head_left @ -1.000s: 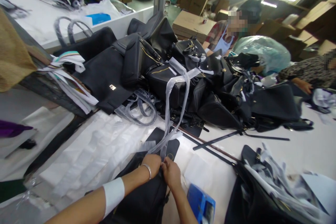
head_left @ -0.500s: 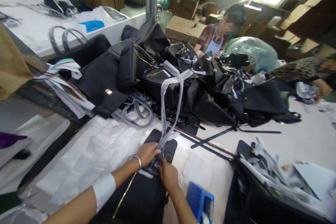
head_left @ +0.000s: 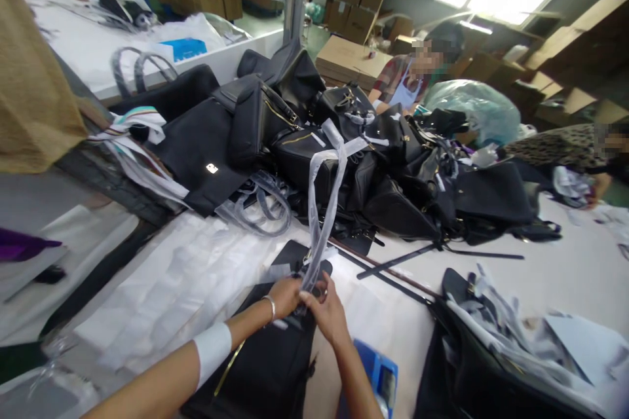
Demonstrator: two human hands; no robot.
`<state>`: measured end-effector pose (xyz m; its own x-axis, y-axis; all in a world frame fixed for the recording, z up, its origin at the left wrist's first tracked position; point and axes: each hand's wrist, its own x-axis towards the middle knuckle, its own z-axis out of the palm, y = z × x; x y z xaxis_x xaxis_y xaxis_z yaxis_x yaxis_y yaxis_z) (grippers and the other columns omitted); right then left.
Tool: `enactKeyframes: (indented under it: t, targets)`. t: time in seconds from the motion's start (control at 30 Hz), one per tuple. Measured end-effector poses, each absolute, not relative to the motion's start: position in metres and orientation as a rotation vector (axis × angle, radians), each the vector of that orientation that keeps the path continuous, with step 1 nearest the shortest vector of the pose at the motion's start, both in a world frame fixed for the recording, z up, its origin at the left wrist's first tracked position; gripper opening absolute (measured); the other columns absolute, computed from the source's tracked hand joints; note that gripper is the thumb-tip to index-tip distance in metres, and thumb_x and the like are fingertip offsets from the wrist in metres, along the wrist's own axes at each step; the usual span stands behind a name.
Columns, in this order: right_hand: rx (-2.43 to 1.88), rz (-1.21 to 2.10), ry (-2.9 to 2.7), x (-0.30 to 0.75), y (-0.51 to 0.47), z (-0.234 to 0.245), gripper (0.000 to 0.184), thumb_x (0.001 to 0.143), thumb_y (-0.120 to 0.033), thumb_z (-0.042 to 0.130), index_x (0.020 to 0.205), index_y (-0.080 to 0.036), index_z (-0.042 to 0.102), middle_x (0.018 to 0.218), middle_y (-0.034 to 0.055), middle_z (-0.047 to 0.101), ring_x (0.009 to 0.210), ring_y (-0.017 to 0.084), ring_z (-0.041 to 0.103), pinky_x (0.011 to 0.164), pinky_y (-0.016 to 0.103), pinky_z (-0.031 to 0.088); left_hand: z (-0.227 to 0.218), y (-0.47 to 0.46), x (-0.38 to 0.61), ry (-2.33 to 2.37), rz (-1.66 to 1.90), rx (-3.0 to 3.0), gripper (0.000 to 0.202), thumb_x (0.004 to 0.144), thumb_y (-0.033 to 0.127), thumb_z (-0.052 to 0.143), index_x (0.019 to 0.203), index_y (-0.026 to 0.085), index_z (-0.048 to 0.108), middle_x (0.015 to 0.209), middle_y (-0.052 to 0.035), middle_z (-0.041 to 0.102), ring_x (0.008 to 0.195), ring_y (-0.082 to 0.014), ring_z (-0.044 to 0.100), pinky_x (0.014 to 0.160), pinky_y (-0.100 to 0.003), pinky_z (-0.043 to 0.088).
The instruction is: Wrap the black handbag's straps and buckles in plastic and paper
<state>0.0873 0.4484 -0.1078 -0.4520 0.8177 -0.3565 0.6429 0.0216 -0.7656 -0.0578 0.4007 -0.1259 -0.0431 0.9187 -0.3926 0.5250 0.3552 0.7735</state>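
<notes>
A black handbag [head_left: 268, 366] lies on the white table in front of me. A long strip of translucent wrapping [head_left: 327, 203] runs from it up onto the heap of black handbags [head_left: 354, 163]. My left hand [head_left: 285, 296] and my right hand [head_left: 328, 309] meet over the bag's top, both with fingers pinched on the lower end of the strip. A bracelet and a white wristband sit on my left arm.
White foam sheets [head_left: 181, 281] cover the table on the left. A blue object [head_left: 379, 376] lies right of my forearm. Another black bag with paper scraps [head_left: 496, 353] sits at the right. Black straps [head_left: 417, 255] cross the table. Two people [head_left: 413, 75] work across it, with cardboard boxes behind.
My hands have shifted a little along the bag's top and drawn together on the strip, my right hand rising to meet my left. The view has tilted slightly.
</notes>
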Motion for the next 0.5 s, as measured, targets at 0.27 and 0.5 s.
enactKeyframes:
  t: [0.27,0.5]
  targets:
    - [-1.619,1.178,-2.072,0.054,0.487,-0.113,0.038,0.082,-0.043,0.045,0.103,-0.013,0.054,0.084,0.0099,0.067,0.068,0.021,0.063,0.065,0.031,0.046,-0.087,0.331,-0.128,2.015,0.606,1.184,0.037,0.083,0.027,0.05,0.119,0.02,0.053,0.119,-0.0082,0.062,0.093,-0.0186,0.062,0.089,-0.031,0.043]
    - [-1.319,1.459,-2.197,0.067,0.39,-0.1,0.031,0.086,-0.042,0.041,0.099,-0.02,0.057,0.086,0.0069,0.067,0.076,0.022,0.064,0.07,0.03,0.047,-0.061,0.174,-0.127,2.298,0.466,0.845,0.029,0.092,0.036,0.036,0.097,0.022,0.06,0.097,-0.0055,0.069,0.092,-0.0201,0.063,0.08,-0.029,0.043]
